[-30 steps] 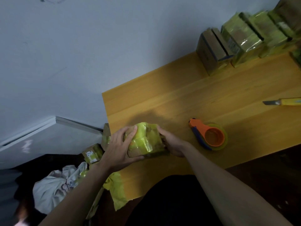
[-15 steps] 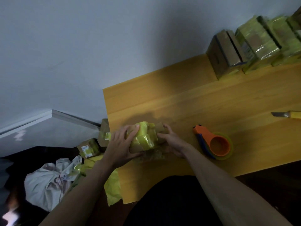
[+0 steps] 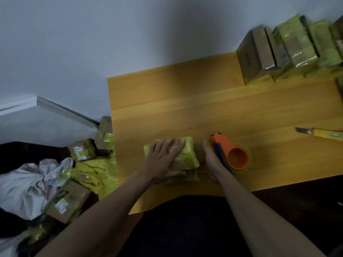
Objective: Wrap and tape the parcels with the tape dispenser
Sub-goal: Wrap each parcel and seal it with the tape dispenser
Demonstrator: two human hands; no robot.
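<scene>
A small cardboard parcel (image 3: pixel 187 158) partly covered in yellow-green tape lies on the wooden table (image 3: pixel 185 108) near its front left. My left hand (image 3: pixel 163 160) presses flat on top of the parcel, fingers spread. My right hand (image 3: pixel 211 164) holds the parcel's right end, fingers straight against its side. An orange tape dispenser (image 3: pixel 232 154) with a yellow-green tape roll lies on the table just right of my right hand.
A yellow utility knife (image 3: pixel 321 133) with its blade out lies at the right edge. A row of taped boxes (image 3: pixel 289 51) stands at the back right against the wall. Below the table's left edge lie several cardboard boxes (image 3: pixel 81 151), yellow wrap (image 3: pixel 96 173) and a white cloth bundle (image 3: pixel 24 188).
The parcel has gone from lifted and tilted between both hands to lying flat on the table. My left hand moved onto its top; my right hand shifted to its right end.
</scene>
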